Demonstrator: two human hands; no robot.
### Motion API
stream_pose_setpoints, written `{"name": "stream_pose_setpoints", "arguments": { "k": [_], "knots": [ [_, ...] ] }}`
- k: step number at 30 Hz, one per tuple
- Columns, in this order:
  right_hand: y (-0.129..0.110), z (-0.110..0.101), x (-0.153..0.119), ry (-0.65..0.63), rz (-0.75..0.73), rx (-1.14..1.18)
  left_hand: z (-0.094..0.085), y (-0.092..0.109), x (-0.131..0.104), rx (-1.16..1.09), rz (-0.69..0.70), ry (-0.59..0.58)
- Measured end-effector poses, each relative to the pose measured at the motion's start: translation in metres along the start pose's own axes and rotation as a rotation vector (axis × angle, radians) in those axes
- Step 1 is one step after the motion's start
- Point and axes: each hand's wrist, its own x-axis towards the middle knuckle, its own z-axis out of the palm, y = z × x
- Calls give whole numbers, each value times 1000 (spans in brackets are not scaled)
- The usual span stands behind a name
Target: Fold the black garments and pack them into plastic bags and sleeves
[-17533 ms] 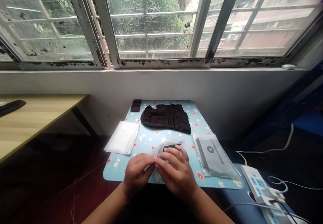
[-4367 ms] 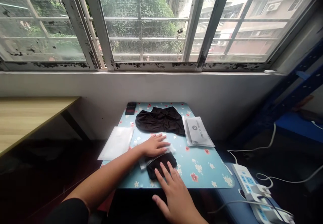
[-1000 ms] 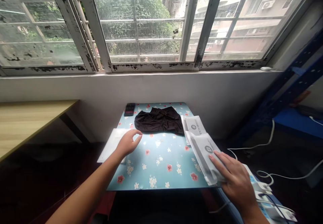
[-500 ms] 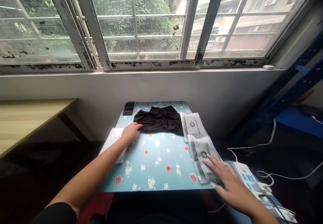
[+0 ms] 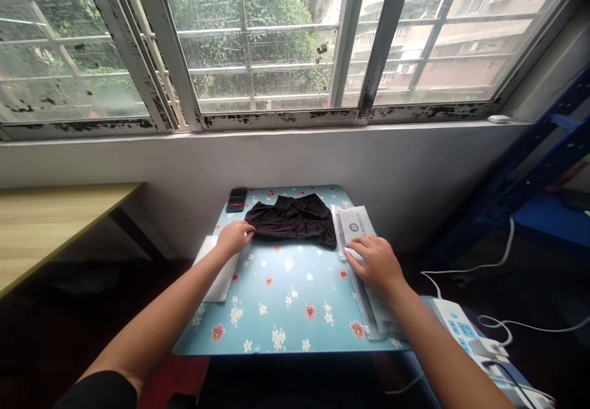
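Observation:
Black cloth, apparently a folded garment [image 5: 292, 218], lies crumpled across the far half of the small floral table. My left hand [image 5: 235, 238] pinches its near left corner. Over two frosted zip bags printed with a brand name stretches my right hand [image 5: 375, 262], its fingers apart and slightly bent, nothing seen in them. The far bag [image 5: 357, 218] shows beyond the fingers; my hand and forearm partly cover the near bag [image 5: 369, 310]. Under my left forearm lies a flat white sheet or packet [image 5: 221, 283].
The blue floral table [image 5: 286, 335] stands below a barred window. A dark pixelated item [image 5: 236, 200] sits at its far left corner. White power strips [image 5: 461, 329] with cables are at right, near a blue metal rack [image 5: 520, 169]. A wooden desk [image 5: 59, 218] stands left.
My right hand has moved forward and left from the near bag's lower end toward the far bag. My left hand stays at the garment's corner, its fingers now closer together.

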Motion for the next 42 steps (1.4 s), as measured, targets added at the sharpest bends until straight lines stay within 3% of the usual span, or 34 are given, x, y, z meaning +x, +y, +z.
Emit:
{"name": "stream_pose_setpoints", "arguments": {
  "k": [5, 9, 12, 16, 20, 25, 29, 31, 34, 37, 40, 42],
  "knots": [
    [-18, 28, 28, -3, -25, -63, -4, -5, -3, 9, 49, 20],
    [-27, 37, 43, -58, -69, -109, -10, -8, -3, 24, 72, 39],
    [-28, 32, 59, -86, -84, -133, -18, -9, 2, 37, 71, 58],
    [-26, 9, 76, -42, -23, -153, -36, -10, 7, 58, 74, 117],
    [-30, -2, 72, -63, -41, -132, -51, -14, 2, 79, 91, 155],
    [-52, 27, 53, -194, -143, -125, -47, -16, -10, 92, 128, 118],
    [-64, 40, 56, -212, -146, -142, -43, -19, -10, 90, 152, 110],
    [-64, 30, 61, -195, -147, -139, -46, -20, -8, 86, 158, 115],
    [-58, -2, 60, -136, -141, -127, -60, -20, -15, 74, 175, 117],
    [-46, -45, 41, -117, -241, -25, -83, -15, -45, 17, 285, 46],
    [-38, -78, 6, -331, -373, 214, -103, -2, -97, -108, 366, -104],
    [-38, -86, -16, -548, -360, 340, -107, 8, -132, -209, 395, -299]
  ]
}}
